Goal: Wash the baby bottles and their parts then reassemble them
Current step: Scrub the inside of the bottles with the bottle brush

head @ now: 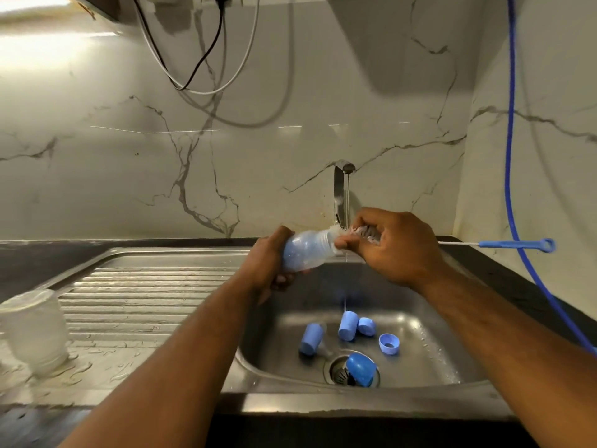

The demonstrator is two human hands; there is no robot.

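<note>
Baby bottle (307, 252) is held sideways over the sink (429, 305), mouth right at the thin stream from the tap (339, 182). Left hand (268, 266) has its fingers wrapped round the base end, so the bottom's hidden. Right hand (394, 247) is curled tight on the bottle brush (517, 244) by the bottle's mouth. The bristles are mostly covered, maybe partly inside. More blue parts (348, 325) lie down in the basin.

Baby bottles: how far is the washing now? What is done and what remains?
Done: only the taking apart. In hand: the left hand grips one bottle while the right hand holds the bottle brush at its neck under the running tap. Left: the blue ring, the dome cap on the drain and other blue parts lie in the sink; nothing is reassembled.
</note>
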